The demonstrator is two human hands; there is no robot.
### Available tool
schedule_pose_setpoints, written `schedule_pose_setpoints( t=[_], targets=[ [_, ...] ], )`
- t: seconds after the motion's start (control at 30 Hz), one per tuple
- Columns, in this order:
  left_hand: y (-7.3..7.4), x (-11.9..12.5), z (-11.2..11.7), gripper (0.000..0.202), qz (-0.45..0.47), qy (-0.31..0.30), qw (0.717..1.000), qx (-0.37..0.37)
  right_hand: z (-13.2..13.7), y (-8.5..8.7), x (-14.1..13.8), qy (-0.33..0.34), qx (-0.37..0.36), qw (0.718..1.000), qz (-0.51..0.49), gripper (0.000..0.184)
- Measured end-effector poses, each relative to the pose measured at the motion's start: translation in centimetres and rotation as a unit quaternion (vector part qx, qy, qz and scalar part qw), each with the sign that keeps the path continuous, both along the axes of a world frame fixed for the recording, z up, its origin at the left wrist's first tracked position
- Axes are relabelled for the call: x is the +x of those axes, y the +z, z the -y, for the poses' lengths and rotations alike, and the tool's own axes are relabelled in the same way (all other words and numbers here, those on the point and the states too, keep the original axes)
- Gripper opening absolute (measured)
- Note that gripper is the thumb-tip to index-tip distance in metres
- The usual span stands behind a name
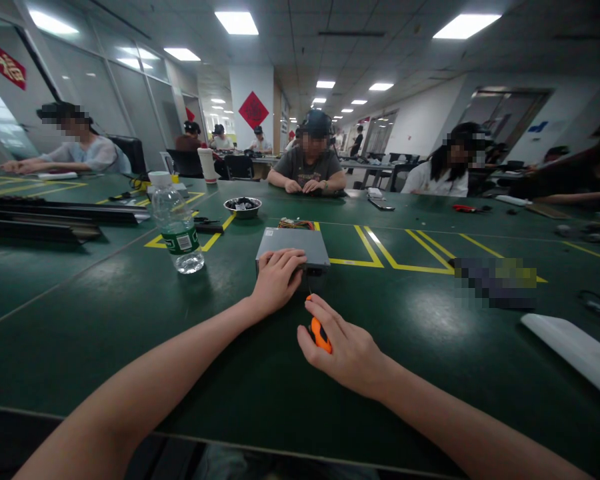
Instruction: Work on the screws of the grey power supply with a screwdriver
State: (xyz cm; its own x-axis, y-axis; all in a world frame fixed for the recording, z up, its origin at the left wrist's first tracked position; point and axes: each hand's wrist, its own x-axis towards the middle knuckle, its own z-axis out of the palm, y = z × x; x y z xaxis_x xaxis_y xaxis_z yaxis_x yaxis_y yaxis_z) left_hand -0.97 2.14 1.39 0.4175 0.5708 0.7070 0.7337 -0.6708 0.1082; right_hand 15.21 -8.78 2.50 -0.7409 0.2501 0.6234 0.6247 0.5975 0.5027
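A grey metal computer power supply (294, 241) lies on the green table, with a bundle of coloured cables (296, 224) at its far side. My left hand (279, 273) grips its near left part, fingers pressed together over the top. In my right hand (347, 343) is a screwdriver (321, 335) with an orange and black handle. Its thin shaft points up at the near face of the power supply, below a dark socket. Whether the tip sits in a screw, I cannot make out.
A water bottle (180, 230) stands left of the power supply, with a metal bowl (243, 207) of small dark parts behind. Long black rails (55, 220) lie far left. A white object (575, 350) lies at right. Across the table (220, 393) a person (310, 160) sits working.
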Motion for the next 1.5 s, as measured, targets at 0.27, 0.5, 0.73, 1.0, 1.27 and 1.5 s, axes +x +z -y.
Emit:
schedule_pose_setpoints(
  t=[0.27, 0.5, 0.73, 1.0, 1.27, 1.5],
  targets=[
    [-0.1, 0.2, 0.0, 0.020, 0.004, 0.011, 1.000, 0.005, -0.3, 0.9, 0.9, -0.024, 0.032, 0.998, -0.042, 0.016],
    [0.0, 0.3, 0.0, 0.020, 0.003, 0.013, 1.000, 0.006, 0.1, -0.4, 0.3, -0.004, -0.038, 0.999, -0.028, 0.019],
    [0.0, 0.1, -0.1, 0.021, -0.002, 0.008, 1.000, 0.001, -0.3, 0.3, 0.2, 0.003, 0.018, 1.000, -0.001, 0.018],
    [0.0, 0.2, 0.0, 0.021, -0.001, 0.014, 1.000, 0.000, -0.3, -0.2, 0.6, -0.006, -0.030, 0.999, -0.031, 0.020],
    [0.0, 0.2, 0.0, 0.020, 0.000, 0.009, 1.000, 0.003, -0.5, 0.3, 0.8, -0.002, 0.018, 1.000, -0.021, 0.021],
    [-0.1, 0.2, 0.0, 0.022, -0.004, 0.012, 1.000, 0.001, -0.4, -0.5, 0.8, 0.004, -0.025, 0.999, -0.032, 0.026]
  ],
)
